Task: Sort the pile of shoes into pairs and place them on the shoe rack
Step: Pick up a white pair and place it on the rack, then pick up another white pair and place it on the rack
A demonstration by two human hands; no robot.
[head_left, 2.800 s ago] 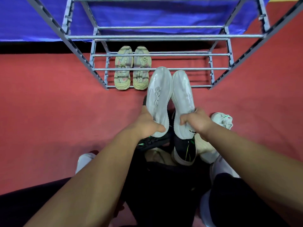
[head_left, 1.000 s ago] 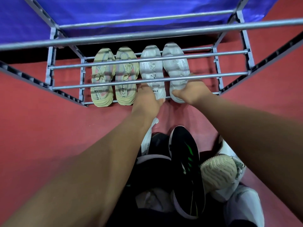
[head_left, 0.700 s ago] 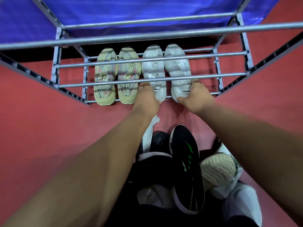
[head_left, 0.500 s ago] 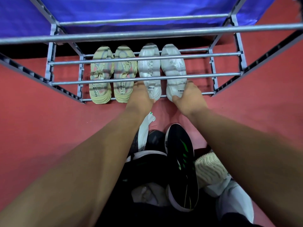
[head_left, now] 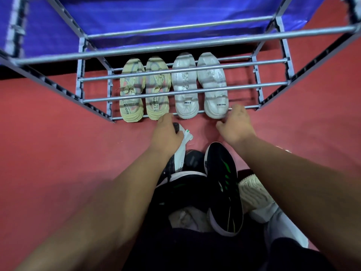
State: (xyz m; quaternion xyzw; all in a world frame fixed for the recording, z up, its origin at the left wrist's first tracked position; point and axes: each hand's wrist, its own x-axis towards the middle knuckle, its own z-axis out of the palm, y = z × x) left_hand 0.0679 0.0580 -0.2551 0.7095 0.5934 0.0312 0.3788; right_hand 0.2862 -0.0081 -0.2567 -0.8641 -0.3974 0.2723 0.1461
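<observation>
The white sneakers (head_left: 199,87) stand side by side as a pair on the lowest tier of the metal shoe rack (head_left: 175,46), toes to the back and heels at the front bar. Just to their left is a pale yellow pair (head_left: 144,90), set the same way. The right hand (head_left: 236,126) is beside the heel of the right-hand white sneaker, fingers loosely bent and holding nothing. The left hand (head_left: 168,133) is in front of the gap between the two pairs, fingers relaxed and also released.

Below the hands, the unsorted pile lies on the red floor (head_left: 48,153). It includes a black sneaker with green marks (head_left: 222,182), a black-and-white shoe (head_left: 183,153) partly under the left hand, and an off-white shoe (head_left: 254,192) sole up. Blue fabric (head_left: 156,14) hangs behind the rack.
</observation>
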